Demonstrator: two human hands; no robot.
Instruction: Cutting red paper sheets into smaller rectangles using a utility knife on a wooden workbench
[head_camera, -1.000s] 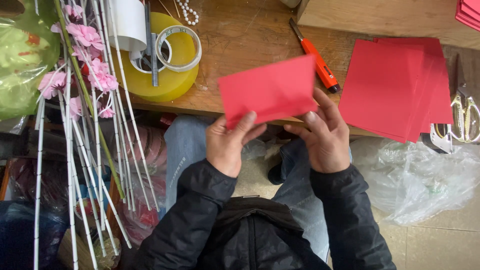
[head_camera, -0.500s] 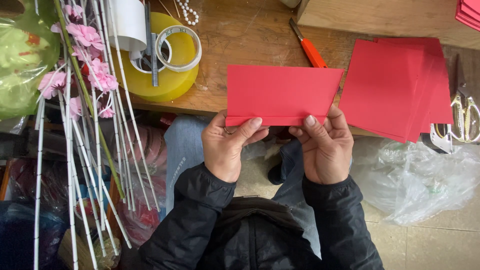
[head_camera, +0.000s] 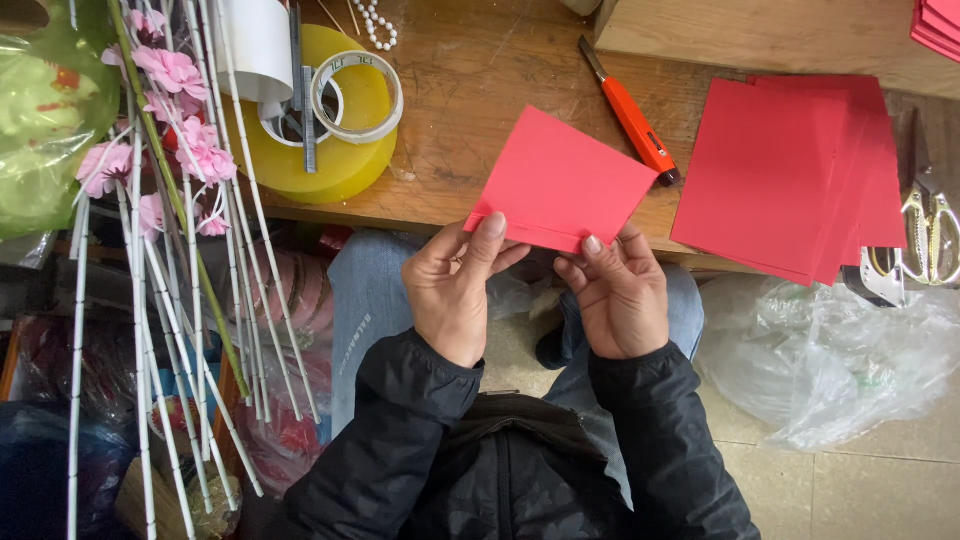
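A worn wooden table (head_camera: 480, 90) edge runs above both hands. The left hand (head_camera: 452, 290) and right hand (head_camera: 615, 300) each pinch closed on the near edge of one folded red sheet (head_camera: 560, 180), seemingly mid-fold; next calls for pressing the crease. Right of them, one red paper stack (head_camera: 790, 170), one orange knife (head_camera: 630, 115); left, two tape rolls (head_camera: 345, 120)
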